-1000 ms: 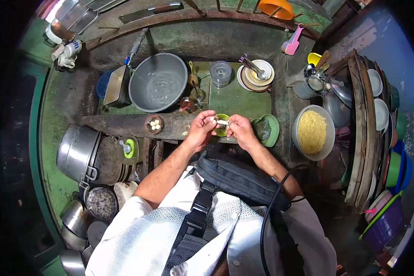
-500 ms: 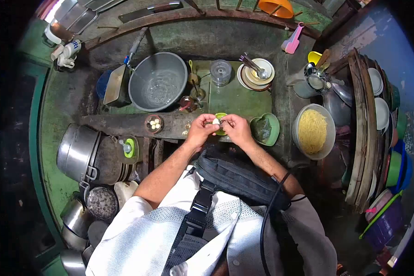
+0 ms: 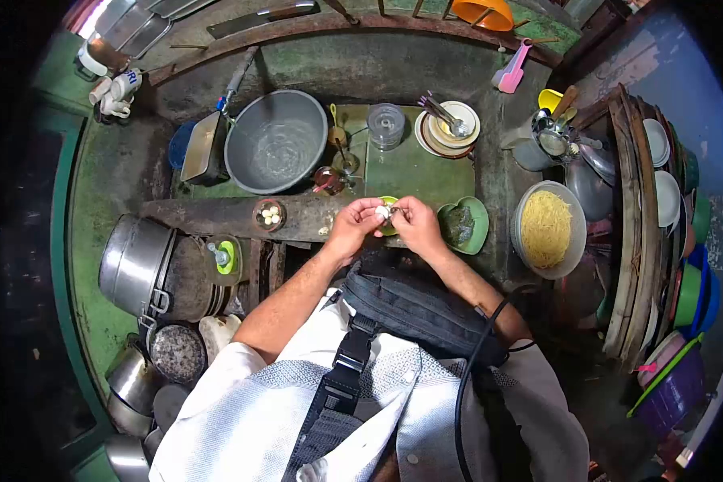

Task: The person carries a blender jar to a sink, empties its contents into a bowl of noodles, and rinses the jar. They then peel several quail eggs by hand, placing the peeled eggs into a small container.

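Observation:
A small white quail egg (image 3: 382, 212) sits between my two hands, with dark bits of speckled shell at its right side. My left hand (image 3: 352, 230) pinches it between thumb and fingers. From the other side, my right hand (image 3: 417, 226) has its fingertips closed at the shell; what exactly they grip is too small to make out. Just beneath the hands is a yellow-green bowl (image 3: 389, 200), mostly covered by them. To the left on the ledge, a small bowl (image 3: 270, 226) holds several pale peeled eggs (image 3: 271, 214).
A green leaf-shaped basin (image 3: 479, 221) stands right of my hands, and a tub of yellow noodles (image 3: 546, 230) farther right. Behind are a grey water basin (image 3: 317, 145), a clear container (image 3: 386, 127) and stacked plates (image 3: 426, 143). Metal pots (image 3: 132, 257) crowd the left.
The egg has turned slightly and moved a little to the right between my fingers. My right fingertips have shifted over it; the surroundings stay the same.

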{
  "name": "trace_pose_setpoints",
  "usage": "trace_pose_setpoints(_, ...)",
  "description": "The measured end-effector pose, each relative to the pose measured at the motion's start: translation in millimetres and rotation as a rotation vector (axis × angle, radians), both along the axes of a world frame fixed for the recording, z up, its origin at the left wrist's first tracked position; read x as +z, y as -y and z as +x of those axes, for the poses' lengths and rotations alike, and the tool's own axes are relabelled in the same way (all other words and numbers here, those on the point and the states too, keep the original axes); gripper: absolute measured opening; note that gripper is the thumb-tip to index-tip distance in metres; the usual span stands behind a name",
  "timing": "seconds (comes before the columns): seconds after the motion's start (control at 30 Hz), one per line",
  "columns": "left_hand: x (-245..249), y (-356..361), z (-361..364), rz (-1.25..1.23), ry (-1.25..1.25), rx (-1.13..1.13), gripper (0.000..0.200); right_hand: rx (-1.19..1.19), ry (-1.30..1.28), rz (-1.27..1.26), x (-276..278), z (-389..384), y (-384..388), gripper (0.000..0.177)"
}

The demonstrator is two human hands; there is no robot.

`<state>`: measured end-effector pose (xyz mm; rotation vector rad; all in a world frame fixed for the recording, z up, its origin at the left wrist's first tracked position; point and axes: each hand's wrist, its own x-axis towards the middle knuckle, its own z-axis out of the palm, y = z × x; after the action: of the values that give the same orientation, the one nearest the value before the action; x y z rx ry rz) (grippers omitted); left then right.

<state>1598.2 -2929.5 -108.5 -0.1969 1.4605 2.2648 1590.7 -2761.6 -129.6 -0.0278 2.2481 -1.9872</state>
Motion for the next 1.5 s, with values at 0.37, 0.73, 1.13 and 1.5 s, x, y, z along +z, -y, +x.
trace_pose_setpoints(0.37,-6,1,-2,0.208,0.080,0.063,0.019,0.056,0.277,-0.370,12,-3,-3,0.006)
trace_pose_setpoints(0.73,-12,19,-5,0.275,0.312,0.238,0.029,-0.037,0.311,-0.184,5,-7,-9,0.010)
trace_pose_setpoints(1.13,-48,189,22,-0.361,0.086,0.701,0.030,0.288,-0.094,0.868,-36,-18,12,0.014)
trace_pose_setpoints(1.5,-55,232,-3,-1.309,-0.226,0.308,0.024,0.326,-0.053,1.028,-38,-23,30,0.020)
